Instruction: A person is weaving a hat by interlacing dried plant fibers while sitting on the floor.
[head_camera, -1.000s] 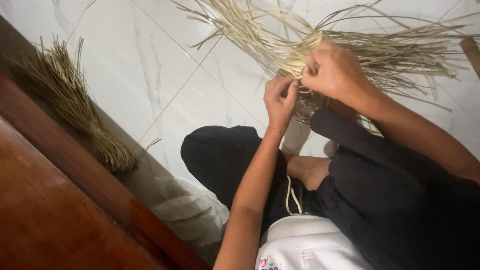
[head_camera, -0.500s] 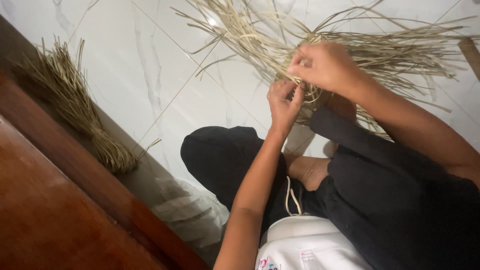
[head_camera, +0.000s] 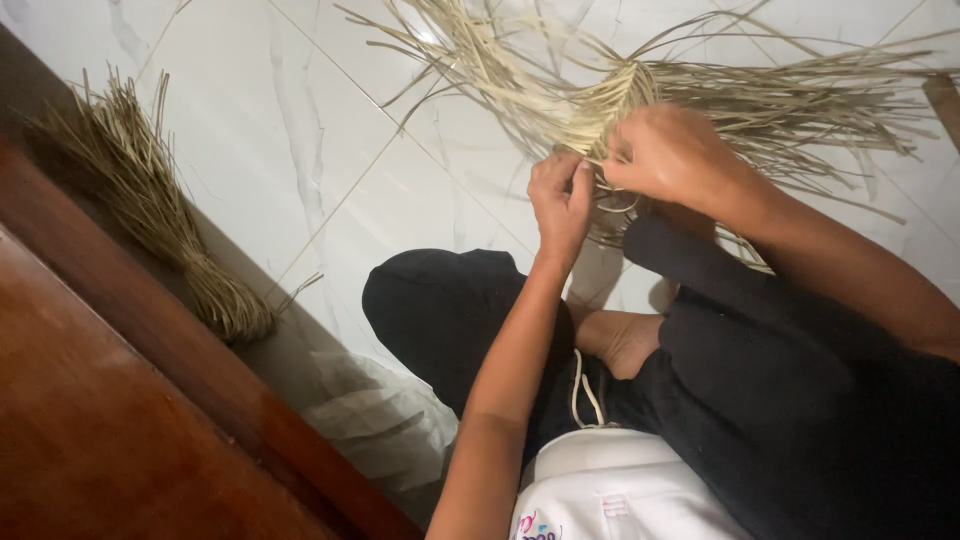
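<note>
A loose spread of pale dry straw strips (head_camera: 560, 90) lies fanned out on the white tiled floor (head_camera: 330, 170) in front of my crossed legs in black trousers. My left hand (head_camera: 560, 200) is closed, pinching a few strips at the gathered middle of the straw. Just to its right, my right hand (head_camera: 672, 155) grips the same gathered part, fingers curled around the strips. The two hands almost touch. The exact knot or weave between them is hidden by my fingers.
A tied bundle of darker straw (head_camera: 165, 215) lies at the left by a dark wooden edge (head_camera: 150, 400). A crumpled clear plastic bag (head_camera: 390, 420) sits beside my left knee. A wooden piece (head_camera: 945, 100) shows at the right edge.
Both hands have shifted slightly along the gathered straw, working the strips between the fingers. The straw fan has moved a little with them. The bundle at left has not moved.
</note>
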